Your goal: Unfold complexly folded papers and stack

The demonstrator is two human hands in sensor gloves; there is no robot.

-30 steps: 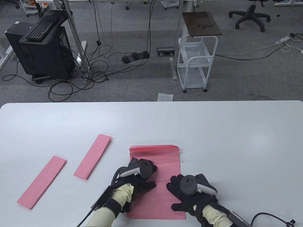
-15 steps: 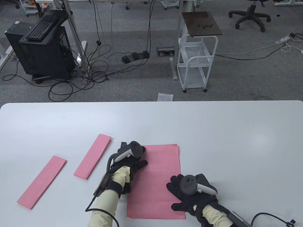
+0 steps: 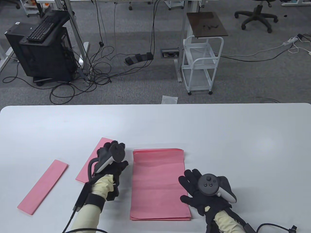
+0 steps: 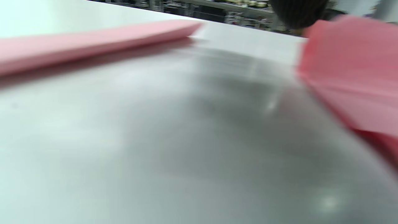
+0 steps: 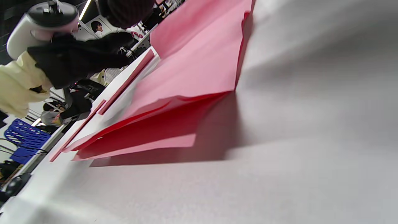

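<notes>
Right hand (image 3: pixel 205 191): nearest the lower edge of the table view, just right of the paper stack; fingers spread and fairly straight, holding nothing, their tips at or just off the stack's right edge (actual contact cannot be told).

Stack of unfolded pink sheets (image 3: pixel 159 184): lies flat on the white counter (image 3: pixel 243 145) between the two hands, long side running away from the person. Edges slightly staggered; the right wrist view shows a near corner of the upper sheets lifted off the lower one (image 5: pixel 174 124).

Left hand (image 3: pixel 113 162): left of the stack, over the near folded strip. Fingers bent downward; whether they grip the strip cannot be told, and the left wrist view is blurred.

Near folded strip (image 3: pixel 93 160): narrow pink folded paper, lying diagonally, partly covered by the left hand.

Far-left folded strip (image 3: pixel 43 187): same colour and angle, well apart from the stack, untouched.

Beyond the counter: grey carpet, a white wire trolley (image 3: pixel 201 65), a black computer tower (image 3: pixel 41 53) carrying a keyboard, loose cables, an office chair (image 3: pixel 256 15).
</notes>
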